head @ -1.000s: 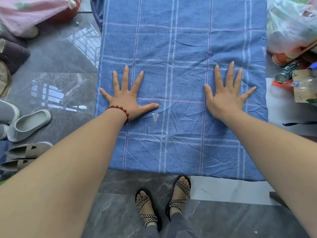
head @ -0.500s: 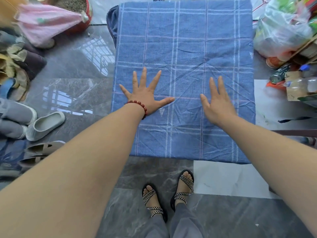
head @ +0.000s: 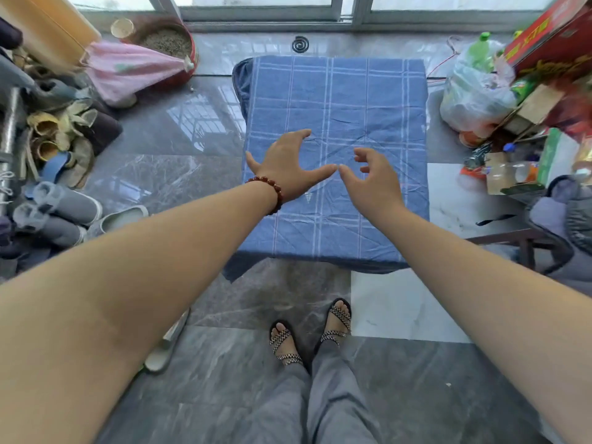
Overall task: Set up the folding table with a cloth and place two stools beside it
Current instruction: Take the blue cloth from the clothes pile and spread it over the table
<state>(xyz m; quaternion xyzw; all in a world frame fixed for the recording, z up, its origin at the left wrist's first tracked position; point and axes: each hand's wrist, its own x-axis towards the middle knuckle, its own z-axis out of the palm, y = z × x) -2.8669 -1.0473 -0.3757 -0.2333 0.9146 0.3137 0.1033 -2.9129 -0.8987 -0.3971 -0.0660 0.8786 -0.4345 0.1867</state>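
1. Left hand (head: 285, 168) and right hand (head: 371, 177) are now raised off the cloth (head: 336, 100), no longer pressed flat; fingers loosely curled, holding nothing.
2. Cloth covers the table.
3. Red basin (head: 194, 57) holds grey granules (head: 166, 43); plastic bag (head: 471, 97) holds a green bottle (head: 477, 52).

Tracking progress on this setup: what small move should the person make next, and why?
Probably draw both hands back and turn to fetch the first stool. The blue cloth already lies spread with only light creases, the left hand and right hand hover over it loosely open, holding nothing, and no stool clearly shows beside it.
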